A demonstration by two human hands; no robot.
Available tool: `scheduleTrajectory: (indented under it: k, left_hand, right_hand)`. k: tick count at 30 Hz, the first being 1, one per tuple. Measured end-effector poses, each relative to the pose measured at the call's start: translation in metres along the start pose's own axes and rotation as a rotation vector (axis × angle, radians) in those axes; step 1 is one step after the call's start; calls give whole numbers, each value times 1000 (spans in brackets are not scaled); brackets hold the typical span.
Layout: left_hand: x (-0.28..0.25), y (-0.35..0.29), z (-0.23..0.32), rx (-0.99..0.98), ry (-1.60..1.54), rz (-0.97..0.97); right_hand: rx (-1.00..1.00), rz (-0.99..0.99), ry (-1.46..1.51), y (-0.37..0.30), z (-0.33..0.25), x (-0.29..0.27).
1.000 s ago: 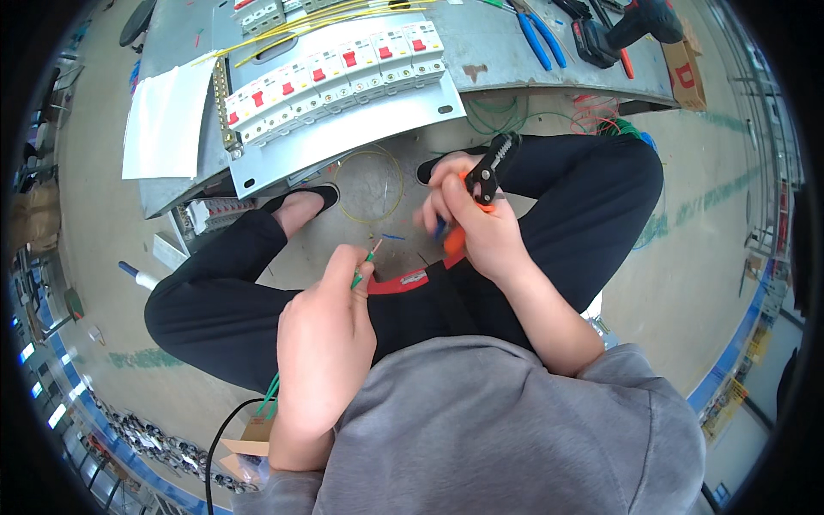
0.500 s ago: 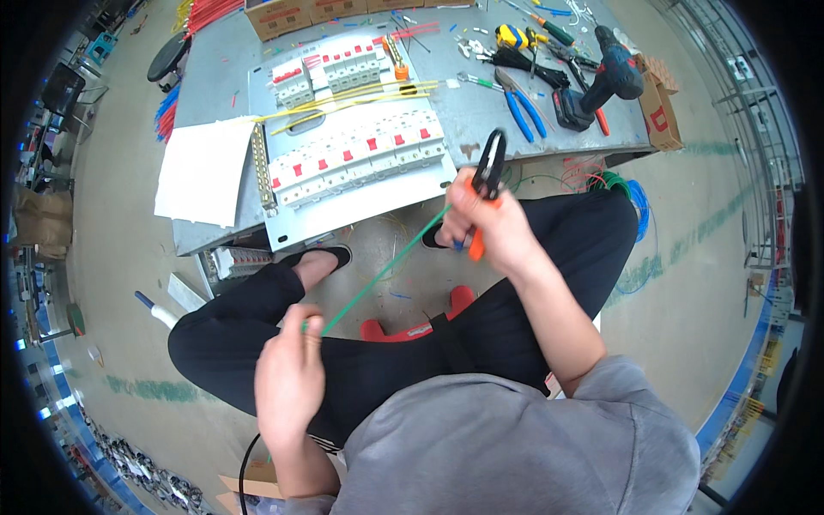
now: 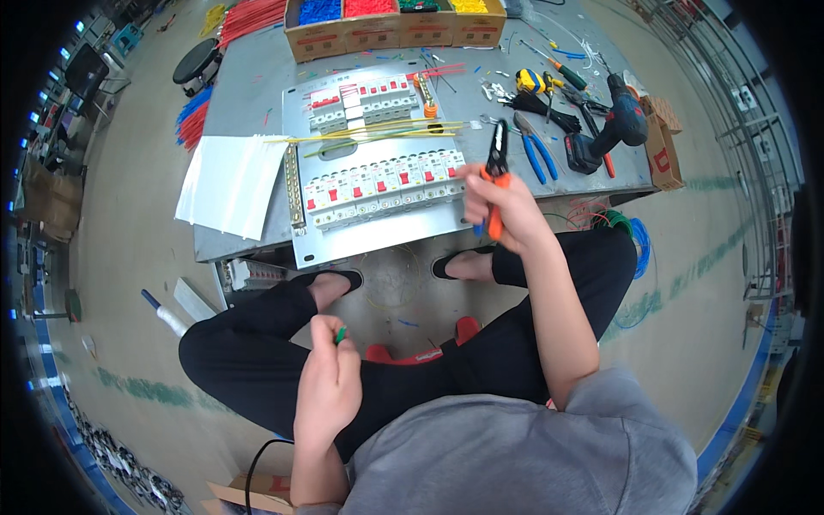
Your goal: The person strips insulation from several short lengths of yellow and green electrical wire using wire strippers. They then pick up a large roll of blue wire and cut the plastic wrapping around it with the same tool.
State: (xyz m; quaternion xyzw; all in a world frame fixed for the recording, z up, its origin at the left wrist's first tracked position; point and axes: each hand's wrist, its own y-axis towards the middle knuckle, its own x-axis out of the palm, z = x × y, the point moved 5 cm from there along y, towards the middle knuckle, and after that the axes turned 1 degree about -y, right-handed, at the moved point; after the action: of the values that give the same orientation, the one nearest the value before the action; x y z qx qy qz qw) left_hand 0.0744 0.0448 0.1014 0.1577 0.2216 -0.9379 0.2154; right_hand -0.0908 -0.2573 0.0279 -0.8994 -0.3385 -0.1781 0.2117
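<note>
My left hand (image 3: 330, 382) is closed above my lap, with a short bit of green wire (image 3: 341, 334) poking out between thumb and fingers. Most of that wire, if it is longer, is hidden in the fist. Raised by the near right corner of the mounting panel, my right hand (image 3: 508, 206) grips wire strippers (image 3: 496, 172) with orange handles and black jaws pointing up. The metal panel (image 3: 343, 249) lies on the table and carries two rows of white circuit breakers (image 3: 386, 184) with red switches. Thin yellow and green wires (image 3: 378, 135) lie across it between the rows.
Blue-handled pliers (image 3: 536, 150), a cordless drill (image 3: 614, 129) and screwdrivers lie at the table's right. A divided carton (image 3: 369, 34) of coloured parts stands at the back. White sheets (image 3: 232, 184) overhang the left edge. A red stool (image 3: 421, 354) shows between my legs.
The green wire stretched between my hands no longer shows; only a short bit remains visible at my left hand. Both hands appear shifted slightly right, and the view has tilted up toward the table.
</note>
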Motion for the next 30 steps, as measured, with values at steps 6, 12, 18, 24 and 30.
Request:
scheduleTrajectory:
  k: [6, 12, 18, 24, 30]
  left_hand:
    - [42, 22, -16, 50, -246, -63]
    - [71, 24, -21, 26, -536, -174]
    - [80, 11, -20, 72, -518, -105]
    - [74, 2, 1, 65, -445, -112]
    - [66, -18, 22, -88, -504, -225]
  right_hand:
    - [287, -177, 363, -93, 76, 29]
    - [450, -173, 104, -138, 130, 30]
    - [269, -211, -396, -143, 107, 54]
    - [-107, -157, -937, -135, 69, 68]
    - [-394, -91, -1109, -141, 50, 80]
